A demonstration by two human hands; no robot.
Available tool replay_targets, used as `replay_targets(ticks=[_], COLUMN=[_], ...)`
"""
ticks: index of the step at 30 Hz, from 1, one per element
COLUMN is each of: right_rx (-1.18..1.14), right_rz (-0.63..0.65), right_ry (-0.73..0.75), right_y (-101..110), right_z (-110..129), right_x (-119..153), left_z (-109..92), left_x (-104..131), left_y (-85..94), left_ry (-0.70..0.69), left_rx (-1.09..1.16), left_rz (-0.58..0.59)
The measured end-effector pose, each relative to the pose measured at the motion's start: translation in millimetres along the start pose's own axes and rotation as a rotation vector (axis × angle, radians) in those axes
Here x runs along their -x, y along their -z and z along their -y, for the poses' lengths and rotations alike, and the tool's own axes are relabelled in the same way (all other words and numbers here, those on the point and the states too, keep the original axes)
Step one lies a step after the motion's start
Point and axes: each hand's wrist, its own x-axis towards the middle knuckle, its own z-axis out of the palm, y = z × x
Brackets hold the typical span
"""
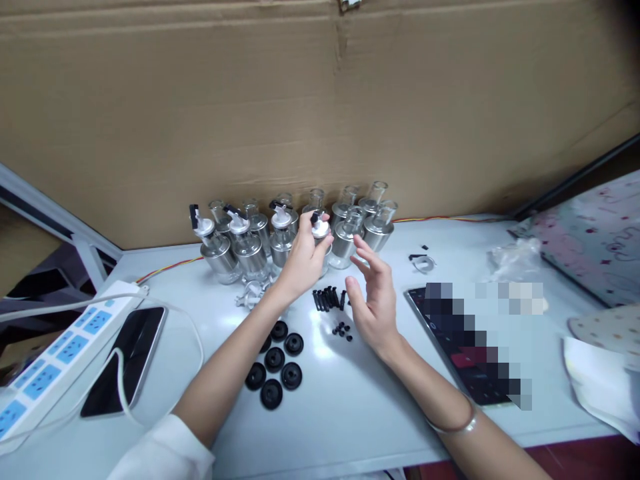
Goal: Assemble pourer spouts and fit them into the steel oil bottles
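My left hand (306, 257) is closed around a white bottle cap (321, 229) with a black piece on top, seated on a glass bottle in the front row. The fingers hide most of that bottle. My right hand (374, 297) hovers open to the right of it, fingers apart, holding nothing. Below and between the hands lie several short black sticks (327, 299) and a few small black caps (343, 330). To the left, three bottles with steel sleeves (250, 252) carry similar white caps (239, 225) with black levers. The other glass bottles (349, 239) have bare necks.
Black round discs (275, 359) and clear-white plastic parts (251, 293) lie on the white table. A power strip (65, 353) and phone (125, 360) with cables are at left. A dark tablet-like panel (450, 353), a ring-shaped strip (425, 265) and plastic bag (517, 260) sit at right. Cardboard (200, 107) stands behind.
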Motion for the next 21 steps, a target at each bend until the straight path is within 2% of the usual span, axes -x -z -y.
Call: replay_targets(ticks=[5, 7, 10, 12, 16, 21], right_rx=[0.114, 0.161, 0.233, 0.25, 0.247, 0.236], right_rz=[0.035, 0.132, 0.349, 0.424, 0.433, 0.44], right_ry=[0.02, -0.01, -0.101, -0.163, -0.219, -0.228], right_y=[2, 1, -3, -7, -11, -10], right_z=[5, 5, 1, -5, -13, -13], right_x=[-4, -5, -5, -2, 2, 3], left_z=[8, 12, 18, 21, 22, 8], left_x=[1, 1, 0, 0, 0, 4], left_y=[-2.9, -5.4, -9.1, -10.4, -8.4, -4.1], left_ry=[0.007, -0.003, -0.028, -0.076, -0.147, -0.015], left_rx=[-0.052, -0.087, -0.176, -0.229, -0.25, -0.182], left_rz=[-0.015, -0.024, -0.046, -0.039, 0.016, 0.08])
